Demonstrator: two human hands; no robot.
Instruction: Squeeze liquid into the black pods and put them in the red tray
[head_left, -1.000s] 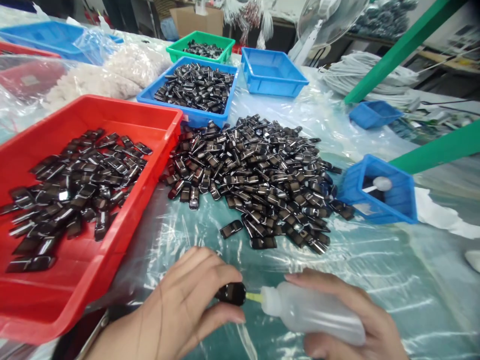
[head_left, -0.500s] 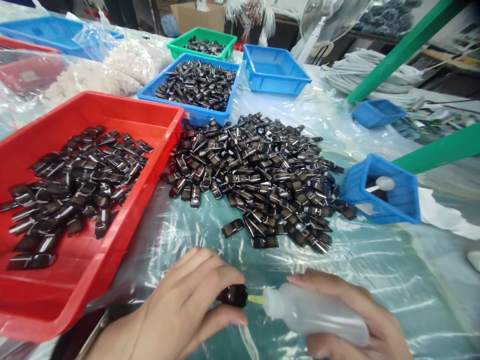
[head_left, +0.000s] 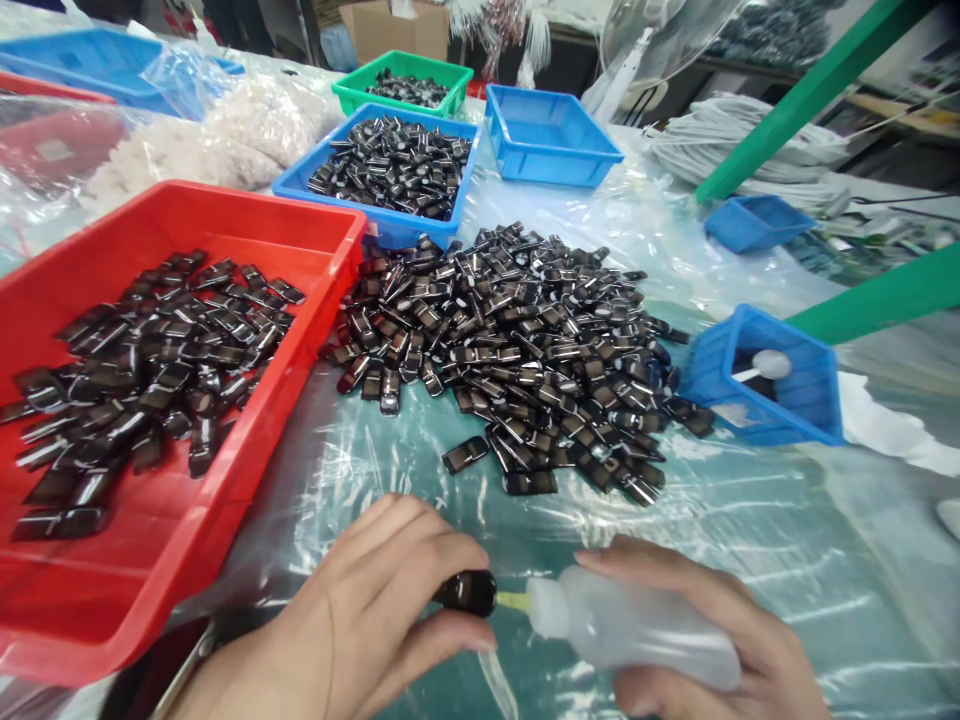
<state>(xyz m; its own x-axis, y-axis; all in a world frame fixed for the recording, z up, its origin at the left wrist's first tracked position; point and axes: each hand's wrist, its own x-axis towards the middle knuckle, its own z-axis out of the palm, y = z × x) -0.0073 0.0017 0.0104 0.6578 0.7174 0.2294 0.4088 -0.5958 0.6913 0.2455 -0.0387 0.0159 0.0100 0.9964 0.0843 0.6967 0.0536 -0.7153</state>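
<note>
Between thumb and fingers, my left hand (head_left: 375,590) pinches a small glossy black plastic piece (head_left: 472,593), its rounded end facing right. My right hand (head_left: 720,620) is wrapped round a translucent squeeze bottle (head_left: 637,625) lying nearly level. The bottle's yellowish nozzle tip (head_left: 514,600) points left and meets the end of the black piece, or comes very close to it. Beyond my hands a large heap of similar black pieces (head_left: 525,350) lies on the plastic-covered table (head_left: 390,460). More of them fill part of the red tray (head_left: 285,410) at left.
Behind the heap stand a blue bin of black pieces (head_left: 281,185), a green bin (head_left: 465,90) and another blue bin (head_left: 555,160). A small blue container (head_left: 795,410) with a white-headed item sits at right, near green posts (head_left: 885,295). Bagged pale material (head_left: 262,130) lies back left.
Both hands, the black piece and the bottle keep almost the same pose. Only a very slight shift of the view shows.
</note>
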